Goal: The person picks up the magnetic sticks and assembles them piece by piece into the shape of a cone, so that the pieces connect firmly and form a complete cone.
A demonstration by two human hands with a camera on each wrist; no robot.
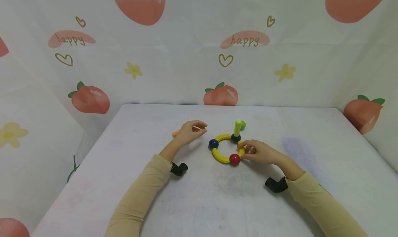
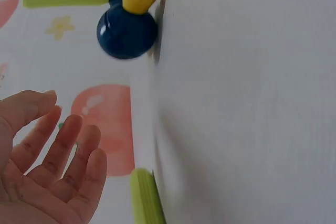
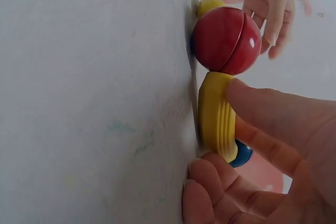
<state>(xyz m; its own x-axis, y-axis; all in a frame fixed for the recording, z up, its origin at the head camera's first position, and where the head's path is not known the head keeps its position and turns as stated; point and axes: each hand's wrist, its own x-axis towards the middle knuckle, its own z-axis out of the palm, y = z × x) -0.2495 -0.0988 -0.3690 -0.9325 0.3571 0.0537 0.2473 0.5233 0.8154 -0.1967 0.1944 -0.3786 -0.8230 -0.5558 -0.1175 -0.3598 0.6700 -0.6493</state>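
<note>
Yellow curved rods [image 1: 220,156] and balls form a ring on the table. A red ball [image 1: 234,159] sits at its near side, a blue ball [image 1: 213,144] at its left. From another blue ball [image 1: 236,138] at the back, a green rod [image 1: 237,128] stands upright. My right hand [image 1: 261,152] pinches the ring's right-hand yellow curved rod [image 3: 216,114], thumb close to the red ball. Left of the ring, my left hand [image 1: 190,131] hovers with relaxed fingers and holds nothing.
A green ball [image 1: 243,125] lies behind the upright rod. An orange piece [image 1: 175,133] shows partly behind my left hand. Another green rod [image 2: 144,198] appears at the bottom of the left wrist view. A patterned cloth [image 1: 177,74] hangs behind the table [image 1: 186,209].
</note>
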